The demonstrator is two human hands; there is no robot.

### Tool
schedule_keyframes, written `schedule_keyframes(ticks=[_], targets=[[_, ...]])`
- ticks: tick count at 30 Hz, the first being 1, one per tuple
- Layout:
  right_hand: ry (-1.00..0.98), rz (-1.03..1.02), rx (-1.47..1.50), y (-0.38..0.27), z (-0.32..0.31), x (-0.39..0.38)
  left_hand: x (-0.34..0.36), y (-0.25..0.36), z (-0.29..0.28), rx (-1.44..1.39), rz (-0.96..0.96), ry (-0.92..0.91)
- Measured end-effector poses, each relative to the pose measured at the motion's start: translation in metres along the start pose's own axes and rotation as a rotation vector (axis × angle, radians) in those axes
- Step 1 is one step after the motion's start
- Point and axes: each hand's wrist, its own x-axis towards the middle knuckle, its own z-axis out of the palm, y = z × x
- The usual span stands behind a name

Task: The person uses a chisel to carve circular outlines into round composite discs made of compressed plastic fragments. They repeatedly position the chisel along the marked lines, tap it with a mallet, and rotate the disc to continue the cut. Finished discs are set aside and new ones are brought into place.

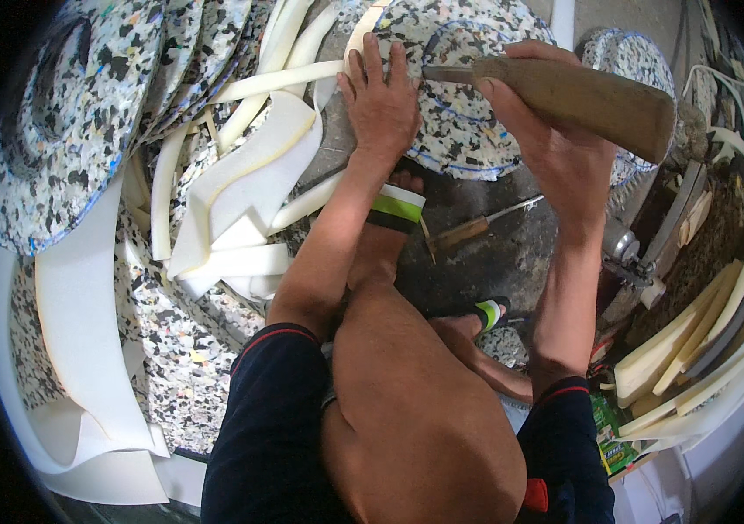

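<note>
My right hand (564, 131) wraps around the thick wooden handle of a tool (582, 98). A narrow metal shaft runs from the handle toward my left hand; its exact kind I cannot make out. My left hand (382, 105) lies with fingers stretched out at the left edge of a round disc of speckled foam (468, 140), black, white and blue. Blue curved lines mark the disc's face. By the left fingertips, a cream foam strip (363, 33) curves upward, and another pale strip (280, 81) reaches the hand from the left.
Large speckled foam discs (84, 175) are stacked at the left, beside a heap of white foam offcuts (241, 188). A smaller speckled disc (630, 65) lies at the upper right. On the dark floor rests a wooden-handled tool (464, 234). Bent foam strips (695, 323) fill the right side.
</note>
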Motion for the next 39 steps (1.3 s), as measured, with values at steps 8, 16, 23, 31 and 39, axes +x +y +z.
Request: schedule_keyframes(ticks=[8,16,23,31,39], targets=[[0.009,-0.182,-0.263,-0.009,-0.010,-0.003,-0.002,-0.003,0.004,-0.025,0.026,0.028],[0.018,-0.050,-0.118,0.001,0.010,0.004,0.000,-0.003,0.003,-0.056,0.030,0.027],[0.145,0.152,0.308,-0.004,0.000,0.001,-0.001,-0.001,0.003,-0.028,0.015,0.010],[0.163,0.145,0.288,-0.001,0.009,0.006,-0.001,-0.002,0.002,-0.059,0.016,0.017],[0.167,0.072,0.205,0.011,0.010,0.013,0.000,0.000,0.002,-0.033,0.008,0.019]])
